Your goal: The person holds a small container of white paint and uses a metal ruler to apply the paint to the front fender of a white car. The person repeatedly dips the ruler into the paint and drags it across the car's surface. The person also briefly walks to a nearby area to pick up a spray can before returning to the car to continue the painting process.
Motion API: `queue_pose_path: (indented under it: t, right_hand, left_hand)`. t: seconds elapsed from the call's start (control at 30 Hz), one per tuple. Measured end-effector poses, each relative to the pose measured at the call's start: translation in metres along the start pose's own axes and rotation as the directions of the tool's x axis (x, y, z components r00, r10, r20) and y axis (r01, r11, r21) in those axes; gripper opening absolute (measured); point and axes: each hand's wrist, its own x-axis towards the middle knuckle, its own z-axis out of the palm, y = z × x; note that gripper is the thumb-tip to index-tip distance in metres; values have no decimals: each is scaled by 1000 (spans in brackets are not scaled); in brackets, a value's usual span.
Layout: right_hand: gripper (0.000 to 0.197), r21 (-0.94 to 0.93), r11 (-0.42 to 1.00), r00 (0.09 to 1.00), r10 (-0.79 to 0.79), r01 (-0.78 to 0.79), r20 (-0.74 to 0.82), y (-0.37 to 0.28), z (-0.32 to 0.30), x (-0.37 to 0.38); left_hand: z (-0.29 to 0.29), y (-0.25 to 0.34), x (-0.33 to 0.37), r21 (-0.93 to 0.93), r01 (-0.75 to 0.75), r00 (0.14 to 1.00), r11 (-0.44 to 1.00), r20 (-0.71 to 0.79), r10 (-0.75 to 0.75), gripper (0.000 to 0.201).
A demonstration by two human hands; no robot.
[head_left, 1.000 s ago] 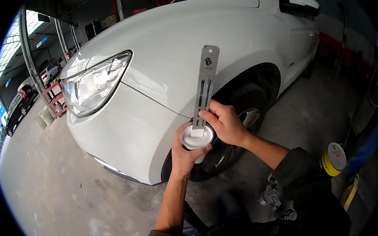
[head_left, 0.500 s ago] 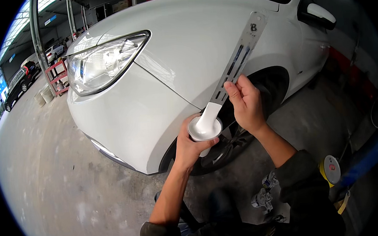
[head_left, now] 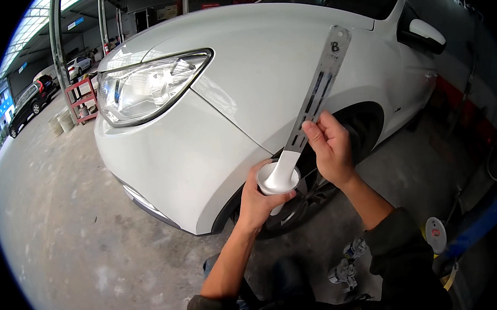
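My left hand (head_left: pixel 256 203) is wrapped round a small cup (head_left: pixel 262 184) of white paint. In my right hand (head_left: pixel 331 149) a long flat mixing stick (head_left: pixel 319 89) is pinched between thumb and fingers. The stick is grey metal with dark slots, and it slants up and away to the right. Its lower end is coated white and stands in the cup, with the very tip hidden in the paint. Both hands are in front of the wheel arch of a white car (head_left: pixel 242 69), apart from its bodywork.
Beneath my hands is the car's front wheel (head_left: pixel 290 215). Crumpled silvery wrapping (head_left: pixel 344 272) lies on the floor near my feet. A round can (head_left: pixel 435 235) stands at the right, beside a blue bar (head_left: pixel 484 222). Far left are a red rack (head_left: pixel 83 100) and pails (head_left: pixel 62 122).
The whole view has shifted, so the car and both hands appear slightly lower and further right. The mixing stick remains in the cup, and both grips are unchanged.
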Motion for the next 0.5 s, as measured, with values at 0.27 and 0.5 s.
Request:
queue_pose_path:
  t: [0.27,0.5]
  right_hand:
    - [35,-8,1000,1000,23,-23,-17,18,2,-11]
    - [32,-95,993,997,-73,75,28,15,16,-25]
  left_hand:
    - [4,0,0,-42,9,1000,999,-3,-9,81]
    - [5,5,-1,-51,20,1000,998,17,-20,80]
